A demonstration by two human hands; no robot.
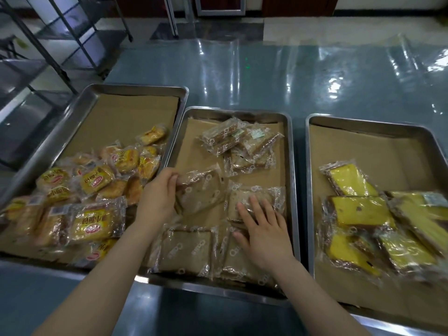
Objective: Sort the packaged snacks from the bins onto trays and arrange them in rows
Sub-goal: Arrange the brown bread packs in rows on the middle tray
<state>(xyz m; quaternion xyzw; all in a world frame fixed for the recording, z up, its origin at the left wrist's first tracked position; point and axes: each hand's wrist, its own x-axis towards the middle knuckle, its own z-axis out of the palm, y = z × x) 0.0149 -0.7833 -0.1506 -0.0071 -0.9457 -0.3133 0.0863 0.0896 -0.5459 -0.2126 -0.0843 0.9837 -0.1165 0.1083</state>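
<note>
Head view of three steel trays side by side on a blue, film-covered tabletop (242, 76), each lined with brown cardboard. Left of frame: the left tray (138, 89) holds a loose heap of yellow-labelled bun packets (97, 180) in its near half. Centre: the middle tray (293, 180) holds clear-wrapped brown bread packets; a jumbled pile (242, 144) lies toward its far end, and two flat packets (186, 251) lie side by side along its near edge. The left hand (160, 192), at the tray's left wall, has its fingers (173, 180) curled around the left edge of a brown bread packet (201, 190), which sits tilted just above the near row. The right hand (264, 231) lies flat, fingers (257, 204) straight and spread wide, pressing on a second brown packet (242, 191) just right of the held one. Right of frame: the right tray (368, 123) holds overlapping yellow cake-slice packets (358, 209), blurred at the edge. Upper left: a metal rack (48, 32) stands on the floor beyond the tabletop.
</note>
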